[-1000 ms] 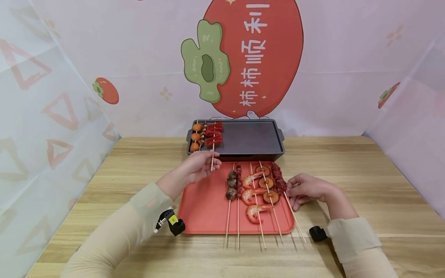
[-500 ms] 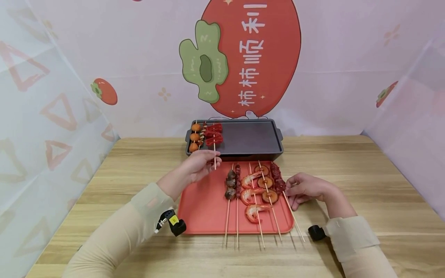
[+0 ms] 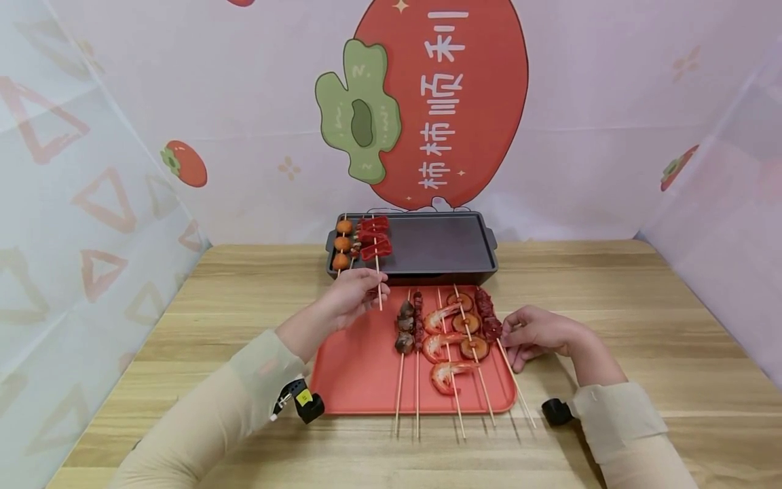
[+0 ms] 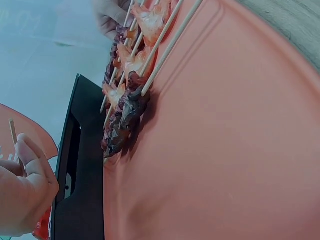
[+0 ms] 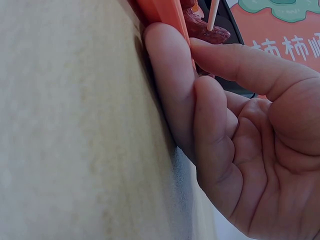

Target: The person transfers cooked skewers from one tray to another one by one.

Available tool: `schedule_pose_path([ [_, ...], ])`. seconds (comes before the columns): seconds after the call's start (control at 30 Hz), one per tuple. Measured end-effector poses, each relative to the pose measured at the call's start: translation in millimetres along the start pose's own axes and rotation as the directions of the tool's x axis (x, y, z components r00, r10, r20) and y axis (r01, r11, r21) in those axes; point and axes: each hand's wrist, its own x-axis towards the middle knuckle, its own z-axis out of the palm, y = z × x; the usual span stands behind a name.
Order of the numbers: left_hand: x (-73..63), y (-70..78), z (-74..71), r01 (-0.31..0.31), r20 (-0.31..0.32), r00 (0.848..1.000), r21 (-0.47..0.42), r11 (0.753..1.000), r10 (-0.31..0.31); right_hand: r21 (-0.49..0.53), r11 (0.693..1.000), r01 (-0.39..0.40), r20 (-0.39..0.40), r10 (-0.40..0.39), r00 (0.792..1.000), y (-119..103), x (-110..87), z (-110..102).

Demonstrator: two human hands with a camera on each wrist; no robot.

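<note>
My left hand (image 3: pixel 351 297) pinches the near end of a skewer of folded red pieces (image 3: pixel 375 248), whose food part overlaps the left side of the dark grill pan (image 3: pixel 436 241). In the left wrist view, the fingers (image 4: pixel 34 167) hold the stick's end. At the red tray's right edge, my right hand (image 3: pixel 540 334) grips the rim; the right wrist view has thumb and fingers on either side of the tray rim (image 5: pixel 167 20). Beside that hand lies a dark red meat skewer (image 3: pixel 491 318). Left of the red pieces are an orange ball skewer (image 3: pixel 343 243) and a small mixed skewer (image 3: pixel 356 248).
On the tray (image 3: pixel 354 373) lie a shrimp skewer (image 3: pixel 444 346), a mushroom slice skewer (image 3: pixel 468 322), a thin dark red skewer (image 3: pixel 418 319) and a brown chunk skewer (image 3: pixel 405 326). Their sticks stick out past the front rim. A printed cloth (image 3: pixel 580 122) stands behind the table.
The near end of the held skewer has swung right and toward me, while its red pieces shifted slightly left on the pan. My right hand stays at the tray rim.
</note>
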Motion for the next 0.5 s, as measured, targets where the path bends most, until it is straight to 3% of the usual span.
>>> schedule_pose_path([
  [0.5, -10.7, 4.0, -6.4, -0.038, 0.0, 0.999, -0.009, 0.999, 0.038, 0.014, 1.0, -0.02, -0.009, 0.02, 1.0, -1, 0.3, 1],
])
